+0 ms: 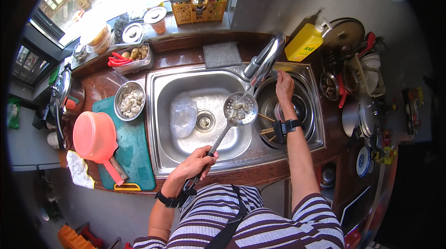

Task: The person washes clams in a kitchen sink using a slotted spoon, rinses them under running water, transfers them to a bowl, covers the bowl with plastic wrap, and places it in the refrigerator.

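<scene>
My left hand (199, 162) grips the dark handle of a skimmer ladle (241, 108). Its perforated metal bowl holds several pale grey pieces of raw food, over the right part of the sink basin (223, 141). A stream from the chrome faucet (266, 61) appears to reach the ladle's edge. My right hand (285, 87) is raised beside the faucet, at its lever; its fingertips are partly hidden, so its hold is unclear. In the basin, a crumpled clear plastic bag (183, 115) lies left of the drain (205, 121). Left of the sink, a steel bowl (130, 100) holds similar pale pieces.
An upturned pink plastic saucepan-shaped dipper (94, 137) and a knife rest on the green cutting board (139, 158). Pans and chopsticks fill the right basin. A yellow soap bottle (304, 42) stands behind it. A plastic tub (134, 61) of chillies and ginger sits back left.
</scene>
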A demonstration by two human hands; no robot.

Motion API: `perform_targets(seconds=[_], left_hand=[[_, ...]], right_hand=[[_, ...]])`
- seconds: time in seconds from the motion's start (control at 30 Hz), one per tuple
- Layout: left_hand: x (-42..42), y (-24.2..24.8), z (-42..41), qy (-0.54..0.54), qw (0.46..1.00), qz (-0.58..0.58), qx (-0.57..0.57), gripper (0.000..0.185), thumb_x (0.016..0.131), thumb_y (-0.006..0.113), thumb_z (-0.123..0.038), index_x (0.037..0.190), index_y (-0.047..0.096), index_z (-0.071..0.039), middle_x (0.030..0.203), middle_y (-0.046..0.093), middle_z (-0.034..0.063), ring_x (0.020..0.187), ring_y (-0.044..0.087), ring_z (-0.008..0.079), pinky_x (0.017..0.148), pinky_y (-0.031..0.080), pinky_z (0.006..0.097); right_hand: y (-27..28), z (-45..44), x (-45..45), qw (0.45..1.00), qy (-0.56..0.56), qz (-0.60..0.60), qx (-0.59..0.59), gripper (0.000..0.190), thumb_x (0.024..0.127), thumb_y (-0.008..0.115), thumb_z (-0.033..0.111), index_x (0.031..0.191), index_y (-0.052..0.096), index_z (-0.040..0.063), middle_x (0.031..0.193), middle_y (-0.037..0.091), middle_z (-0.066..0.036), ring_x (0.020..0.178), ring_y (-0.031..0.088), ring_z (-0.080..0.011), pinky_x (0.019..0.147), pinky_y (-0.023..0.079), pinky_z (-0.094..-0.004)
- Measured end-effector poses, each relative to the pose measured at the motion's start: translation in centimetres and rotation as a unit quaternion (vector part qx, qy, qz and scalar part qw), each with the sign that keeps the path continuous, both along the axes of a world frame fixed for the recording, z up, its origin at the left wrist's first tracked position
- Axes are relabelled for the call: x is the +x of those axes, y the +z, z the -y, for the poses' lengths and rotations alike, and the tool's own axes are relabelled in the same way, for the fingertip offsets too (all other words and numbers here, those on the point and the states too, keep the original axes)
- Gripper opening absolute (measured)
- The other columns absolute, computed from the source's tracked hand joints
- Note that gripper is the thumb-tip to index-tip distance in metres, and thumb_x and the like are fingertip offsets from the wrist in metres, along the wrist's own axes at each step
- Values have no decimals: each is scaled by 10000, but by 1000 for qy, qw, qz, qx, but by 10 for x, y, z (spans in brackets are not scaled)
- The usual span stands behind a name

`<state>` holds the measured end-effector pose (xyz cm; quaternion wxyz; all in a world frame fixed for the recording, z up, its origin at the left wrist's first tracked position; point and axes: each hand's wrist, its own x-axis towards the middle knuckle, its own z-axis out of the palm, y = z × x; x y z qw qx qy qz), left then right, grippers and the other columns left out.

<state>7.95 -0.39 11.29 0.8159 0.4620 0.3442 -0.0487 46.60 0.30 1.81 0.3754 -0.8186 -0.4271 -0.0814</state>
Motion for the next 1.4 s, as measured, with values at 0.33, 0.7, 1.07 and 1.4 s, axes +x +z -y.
perform_targets(seconds=[0.33,0.7,1.07,1.4], left_hand=[[3,-5,-14,56,998,31,4,103,854,489,-92,905,469,-5,559,421,4,373,402,94,337,342,247],[37,-34,-19,47,998,28,-10,124,841,490,-49,953,471,-1,656,423,12,385,420,84,320,349,223],[33,-48,-12,63,997,43,-15,89,845,501,-85,893,481,-13,618,442,6,385,423,78,345,347,230],[27,-36,-12,49,996,73,-10,102,864,490,-101,891,465,-6,602,418,0,378,422,93,336,355,242]], right_hand=[[3,0,-7,1000,-10,-15,-7,203,888,508,142,1020,631,48,938,627,-194,897,579,-394,764,456,-440],[36,3,-78,991,119,-53,-7,179,778,657,125,921,593,39,732,531,-50,629,551,-161,561,436,-301],[30,-14,-125,778,238,-552,-182,197,903,546,222,781,571,70,576,471,46,466,433,-43,427,341,-175],[20,1,-39,999,20,-12,23,325,712,675,85,1017,588,19,942,588,-168,898,564,-293,821,429,-375]])
